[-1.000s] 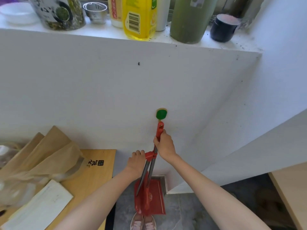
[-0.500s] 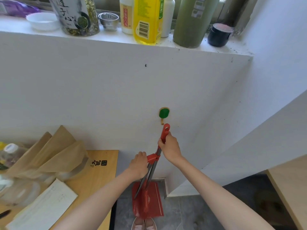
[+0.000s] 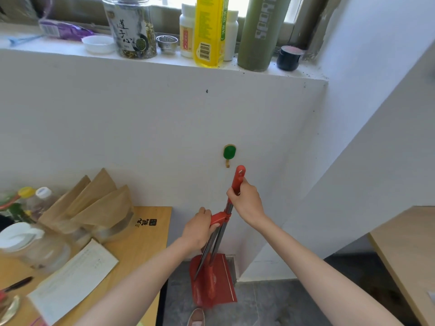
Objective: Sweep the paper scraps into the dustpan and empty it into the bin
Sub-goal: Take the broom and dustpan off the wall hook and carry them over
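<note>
A red dustpan (image 3: 219, 285) hangs upright just above the grey floor, below my hands and close to the white wall. Two metal shafts rise from it. My right hand (image 3: 247, 201) grips the red broom handle (image 3: 239, 176) near its top, whose end sits just below and right of a green wall hook (image 3: 229, 152). My left hand (image 3: 199, 229) holds the red dustpan handle (image 3: 219, 218), clipped beside the broom shaft. No paper scraps or bin are in view.
A wooden table (image 3: 146, 234) at the left carries brown paper bags (image 3: 94, 203), plastic jars (image 3: 30, 245) and a sheet of paper (image 3: 73, 278). Bottles and jars line the window ledge (image 3: 164, 64) above. Another wooden table (image 3: 409, 255) edge stands at right. A shoe (image 3: 196, 317) shows below.
The broom handle's top has come off the green hook and moved down and slightly right. Both hands have kept their grip and moved with it. The view has tilted up.
</note>
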`<state>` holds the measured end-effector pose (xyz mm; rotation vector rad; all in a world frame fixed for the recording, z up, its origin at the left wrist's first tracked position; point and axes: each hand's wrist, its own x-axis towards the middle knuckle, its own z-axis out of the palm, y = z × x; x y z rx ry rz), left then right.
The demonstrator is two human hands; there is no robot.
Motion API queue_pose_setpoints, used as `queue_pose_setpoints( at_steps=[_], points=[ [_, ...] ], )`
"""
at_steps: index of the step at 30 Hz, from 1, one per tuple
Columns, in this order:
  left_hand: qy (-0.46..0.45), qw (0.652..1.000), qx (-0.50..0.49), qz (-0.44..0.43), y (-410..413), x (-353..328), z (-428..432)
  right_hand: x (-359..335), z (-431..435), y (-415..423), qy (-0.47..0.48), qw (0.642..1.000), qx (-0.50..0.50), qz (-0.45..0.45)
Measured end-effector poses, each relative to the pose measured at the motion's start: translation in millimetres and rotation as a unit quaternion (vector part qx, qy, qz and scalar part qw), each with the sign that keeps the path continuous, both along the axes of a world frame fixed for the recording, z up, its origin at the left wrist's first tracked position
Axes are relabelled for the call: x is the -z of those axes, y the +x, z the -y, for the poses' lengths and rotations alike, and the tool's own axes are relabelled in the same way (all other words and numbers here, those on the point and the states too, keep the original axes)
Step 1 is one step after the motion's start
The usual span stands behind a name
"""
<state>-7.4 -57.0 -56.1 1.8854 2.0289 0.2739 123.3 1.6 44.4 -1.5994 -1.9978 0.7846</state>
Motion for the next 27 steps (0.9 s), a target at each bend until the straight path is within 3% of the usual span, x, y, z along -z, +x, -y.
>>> queue_pose_setpoints(
  at_steps=[6, 10, 27],
  points=[
    [0.092, 0.992, -0.051, -0.07, 31.8, -24.6, 46.3, -18.7, 39.4, 29.4, 0.046, 0.999, -0.013, -0.021],
    [0.119, 0.989, -0.073, -0.045, 59.3, -37.9, 81.3, -30.9, 72.5, 52.1, 0.068, 0.997, -0.019, -0.038],
    [0.223, 0.973, -0.016, -0.05, 78.4, -93.2, 232.9, -83.0, 219.3, 88.1, 0.191, 0.977, -0.037, -0.086]
  ],
)
